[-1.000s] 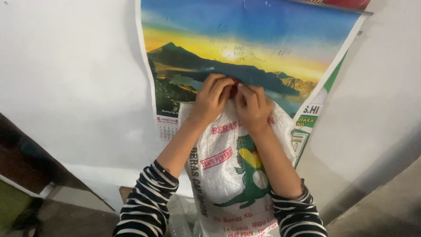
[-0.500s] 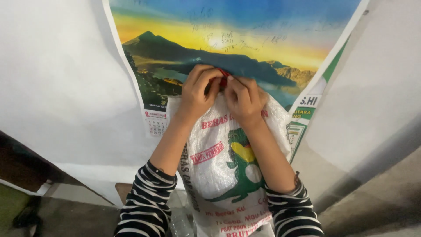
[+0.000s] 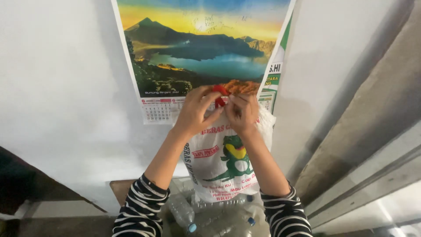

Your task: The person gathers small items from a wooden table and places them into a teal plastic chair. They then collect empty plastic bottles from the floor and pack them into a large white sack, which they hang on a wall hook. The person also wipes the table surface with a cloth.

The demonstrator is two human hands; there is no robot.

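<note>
White wall (image 3: pixel 66 87) fills the far side, w/ a landscape calendar (image 3: pixel 193 52) hanging on it. In front of that hangs your white woven sack (image 3: pixel 226 162) w/ a green animal print — its gathered top is up at your hands. Clear plastic bottles (image 3: pixel 184 213) lie below the sack, nearest you. Your left hand (image 3: pixel 195 112) and right hand (image 3: pixel 241 112) are both pinched shut on a small red tie (image 3: pixel 219 94) at the sack's neck — grip clenched, fingertips touching.
</note>
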